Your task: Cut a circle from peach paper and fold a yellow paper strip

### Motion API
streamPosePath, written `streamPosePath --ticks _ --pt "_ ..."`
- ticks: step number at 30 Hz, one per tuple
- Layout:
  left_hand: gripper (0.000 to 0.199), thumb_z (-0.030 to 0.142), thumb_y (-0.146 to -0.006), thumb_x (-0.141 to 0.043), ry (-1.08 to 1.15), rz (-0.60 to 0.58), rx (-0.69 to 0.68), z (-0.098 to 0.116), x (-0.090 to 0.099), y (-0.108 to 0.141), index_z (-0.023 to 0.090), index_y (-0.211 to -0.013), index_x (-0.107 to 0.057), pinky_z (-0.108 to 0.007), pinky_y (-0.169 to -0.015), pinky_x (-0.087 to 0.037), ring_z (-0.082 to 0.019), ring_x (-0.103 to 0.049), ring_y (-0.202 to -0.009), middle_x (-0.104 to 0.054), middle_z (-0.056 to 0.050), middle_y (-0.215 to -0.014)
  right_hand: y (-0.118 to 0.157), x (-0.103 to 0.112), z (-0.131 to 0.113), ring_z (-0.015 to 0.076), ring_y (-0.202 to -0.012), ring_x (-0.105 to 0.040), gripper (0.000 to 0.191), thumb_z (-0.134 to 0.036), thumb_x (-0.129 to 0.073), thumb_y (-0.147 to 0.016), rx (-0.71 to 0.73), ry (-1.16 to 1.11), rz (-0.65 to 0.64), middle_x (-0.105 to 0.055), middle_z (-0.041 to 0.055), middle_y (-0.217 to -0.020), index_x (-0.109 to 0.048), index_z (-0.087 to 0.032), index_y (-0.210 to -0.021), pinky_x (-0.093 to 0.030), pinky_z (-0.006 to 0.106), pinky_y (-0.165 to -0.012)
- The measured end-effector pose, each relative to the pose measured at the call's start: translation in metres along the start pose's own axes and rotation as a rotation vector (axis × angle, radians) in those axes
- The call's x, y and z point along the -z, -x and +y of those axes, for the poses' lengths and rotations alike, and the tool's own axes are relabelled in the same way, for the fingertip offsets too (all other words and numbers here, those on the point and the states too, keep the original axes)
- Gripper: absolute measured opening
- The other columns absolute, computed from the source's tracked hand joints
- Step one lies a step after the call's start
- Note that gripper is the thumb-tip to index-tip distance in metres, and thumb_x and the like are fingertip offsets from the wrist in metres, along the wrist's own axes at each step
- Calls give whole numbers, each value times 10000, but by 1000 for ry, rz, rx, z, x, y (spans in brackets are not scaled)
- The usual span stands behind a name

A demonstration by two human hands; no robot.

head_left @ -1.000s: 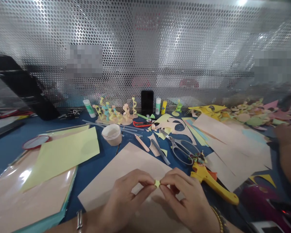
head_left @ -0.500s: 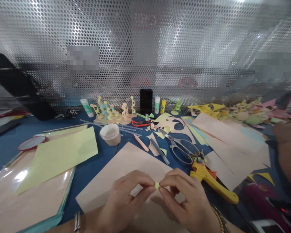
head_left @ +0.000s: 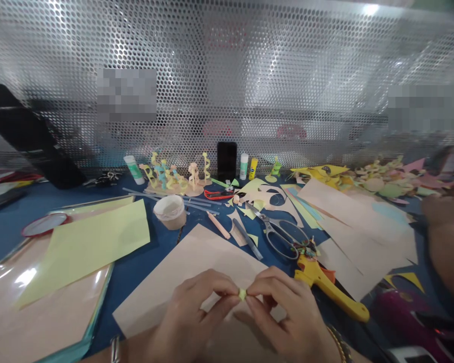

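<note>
A tiny yellow-green paper piece [head_left: 242,294] is pinched between both hands, low in the middle of the head view. My left hand [head_left: 202,307] holds its left side with thumb and index finger. On its right side, the thumb and fingertips of my right hand [head_left: 283,307] grip it. Both hands are over a large pale pink sheet [head_left: 181,267] lying on the blue table. Beyond the sheet are a pink pencil-like stick [head_left: 218,225], a grey pen [head_left: 248,239] and scissors with metal handles [head_left: 278,229].
A white paper-lined cup [head_left: 170,212] stands left of centre, before small curled-paper figures [head_left: 174,179]. At right are a yellow glue gun [head_left: 329,290], pale sheets [head_left: 355,217] and another person's blurred hand [head_left: 448,237]. Yellow-green paper [head_left: 87,247] lies left; a black phone [head_left: 227,160] stands behind.
The view has shifted slightly. Both hands keep their pinch, and the small paper piece looks slightly turned between the fingertips. The other person's hand at the right remains near the pale sheets.
</note>
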State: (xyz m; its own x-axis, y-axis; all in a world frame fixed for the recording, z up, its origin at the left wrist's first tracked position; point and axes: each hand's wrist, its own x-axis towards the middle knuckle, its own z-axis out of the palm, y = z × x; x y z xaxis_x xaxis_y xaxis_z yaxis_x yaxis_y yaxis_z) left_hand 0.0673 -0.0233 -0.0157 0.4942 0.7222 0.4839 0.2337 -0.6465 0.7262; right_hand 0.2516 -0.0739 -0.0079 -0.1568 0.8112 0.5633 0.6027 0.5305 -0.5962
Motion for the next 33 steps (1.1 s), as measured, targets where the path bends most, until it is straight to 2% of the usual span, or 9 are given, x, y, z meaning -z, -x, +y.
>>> streamPosePath --ticks 10,18,28,31,33 --pt "150 102 -790 -657 -31 -12 -27 -4 1 -2 245 -808 -617 -110 -654 -507 -68 -671 -675 -708 70 -747 -6 3 -3 106 -532 -572 87 -112 -578 -809 52 62 30 -625 -2 -664 -619 -185 -785 -404 228 -503" --pt "128 124 -816 -634 -56 -7 -27 -5 1 -1 239 -769 -602 -108 -626 -496 -66 -660 -636 -697 71 -710 -3 0 -2 90 -502 -564 90 -143 -573 -817 22 70 -2 -630 -24 -676 -614 -207 -770 -392 230 -493" --pt "124 142 -814 -626 -37 -18 33 -5 1 -1 240 -746 -593 -126 -605 -508 -82 -658 -631 -681 63 -692 -4 1 0 89 -505 -563 95 -150 -565 -826 7 78 -15 -638 -23 -690 -618 -214 -781 -387 229 -501" --pt "84 181 -809 -644 -1 -29 94 -5 0 -1 258 -838 -626 -144 -594 -536 -98 -673 -650 -701 46 -766 -3 1 1 88 -524 -560 94 -159 -557 -844 -25 63 -39 -637 -20 -713 -614 -212 -791 -388 226 -513" --pt "177 187 -808 -654 19 -34 107 -6 0 -1 280 -957 -635 -150 -603 -549 -101 -684 -671 -717 32 -854 -3 1 2 88 -533 -558 94 -162 -547 -851 -41 53 -49 -639 -18 -730 -607 -211 -797 -389 223 -518"
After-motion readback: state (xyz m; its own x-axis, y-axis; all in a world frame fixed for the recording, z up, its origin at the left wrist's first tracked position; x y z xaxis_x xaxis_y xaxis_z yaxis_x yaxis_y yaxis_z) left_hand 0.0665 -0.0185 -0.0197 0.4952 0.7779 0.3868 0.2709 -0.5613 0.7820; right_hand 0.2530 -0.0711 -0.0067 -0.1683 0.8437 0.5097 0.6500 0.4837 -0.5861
